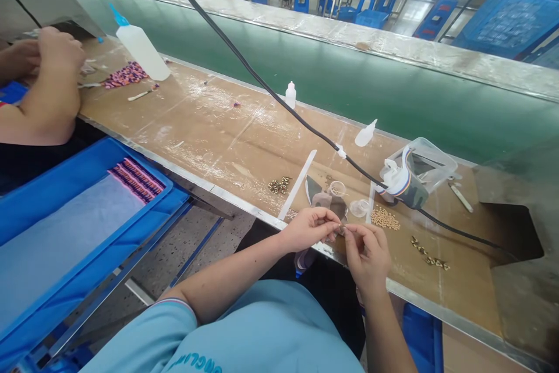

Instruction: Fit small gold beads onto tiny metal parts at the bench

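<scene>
Close to the bench's front edge, my left hand (pixel 311 227) and my right hand (pixel 367 251) meet with their fingertips pinched together. Between them is a tiny dark piece, too small to name. Just behind my hands lie a folded grey-brown cloth (pixel 322 198), a small clear round dish (pixel 338 188) with a thin stick across it, and another clear dish (pixel 360 208). A spread of small tan beads (pixel 385 218) is right of the dishes. Dark brassy small parts lie in a pile (pixel 279 185) on the left and in a row (pixel 430 254) on the right.
A black cable (pixel 262 82) hangs across the view. Along the back stand a large bottle (pixel 143 50), two small bottles (pixel 290 95) (pixel 365 133) and a clear plastic box (pixel 421 163). At left, a co-worker's hands (pixel 61 50) work near a blue tray (pixel 65 233).
</scene>
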{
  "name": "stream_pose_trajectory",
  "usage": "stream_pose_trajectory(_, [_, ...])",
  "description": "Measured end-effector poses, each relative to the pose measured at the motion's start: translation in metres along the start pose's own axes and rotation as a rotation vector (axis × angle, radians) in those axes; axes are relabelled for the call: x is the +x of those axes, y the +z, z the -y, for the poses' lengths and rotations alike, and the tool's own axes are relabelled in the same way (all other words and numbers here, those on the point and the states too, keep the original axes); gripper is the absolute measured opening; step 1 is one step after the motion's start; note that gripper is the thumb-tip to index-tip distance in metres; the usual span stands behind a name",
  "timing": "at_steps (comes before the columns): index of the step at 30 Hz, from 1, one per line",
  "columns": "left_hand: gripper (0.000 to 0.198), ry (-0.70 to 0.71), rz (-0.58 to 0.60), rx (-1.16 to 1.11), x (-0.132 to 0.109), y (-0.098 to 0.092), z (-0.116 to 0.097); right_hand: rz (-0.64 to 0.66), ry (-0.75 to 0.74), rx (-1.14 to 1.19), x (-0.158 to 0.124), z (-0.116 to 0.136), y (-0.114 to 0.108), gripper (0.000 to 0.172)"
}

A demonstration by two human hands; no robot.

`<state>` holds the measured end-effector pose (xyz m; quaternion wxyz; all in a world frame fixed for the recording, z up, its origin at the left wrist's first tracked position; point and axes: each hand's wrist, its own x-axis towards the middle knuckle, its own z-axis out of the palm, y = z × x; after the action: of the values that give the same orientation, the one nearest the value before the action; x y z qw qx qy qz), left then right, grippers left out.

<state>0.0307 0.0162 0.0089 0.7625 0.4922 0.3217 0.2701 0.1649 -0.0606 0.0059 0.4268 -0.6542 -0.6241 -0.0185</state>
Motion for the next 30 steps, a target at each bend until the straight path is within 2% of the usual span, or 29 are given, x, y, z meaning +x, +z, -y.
stream_pose_trajectory(6, [0.023,-0.002,0.007,0.007,-0.0014,0.0004,-0.0047,0.040,0.063,0.013,0.0008,0.0025,-0.0013,0.018])
stream_pose_trajectory(30, [0.019,0.021,-0.008,0.067,-0.0034,0.0019,-0.0044,-0.008,-0.097,-0.051,-0.0031,-0.0014,0.0010,0.010])
